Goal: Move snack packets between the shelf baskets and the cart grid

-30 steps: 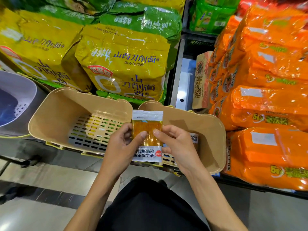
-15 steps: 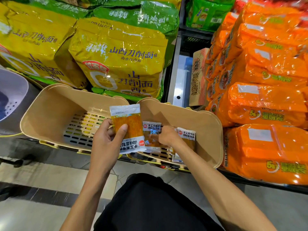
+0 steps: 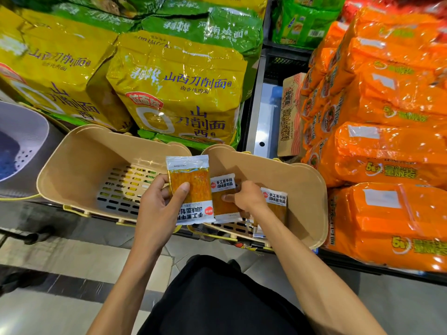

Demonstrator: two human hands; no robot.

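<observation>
Now the left hand (image 3: 157, 209) grips one packet (image 3: 191, 187), raised over the left rim of the right basket (image 3: 308, 201); the right hand (image 3: 248, 199) pinches a second packet (image 3: 223, 201) low inside that basket; lift it straight up, I'd judge, clear of the third packet (image 3: 275, 201) alongside, before pairing the two.

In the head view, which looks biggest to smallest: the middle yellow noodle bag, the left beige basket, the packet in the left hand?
1. Yellow noodle bag and left beige basket: look alike, basket nearer, so unranked.
2. Snack packet in the left hand: smallest.
</observation>
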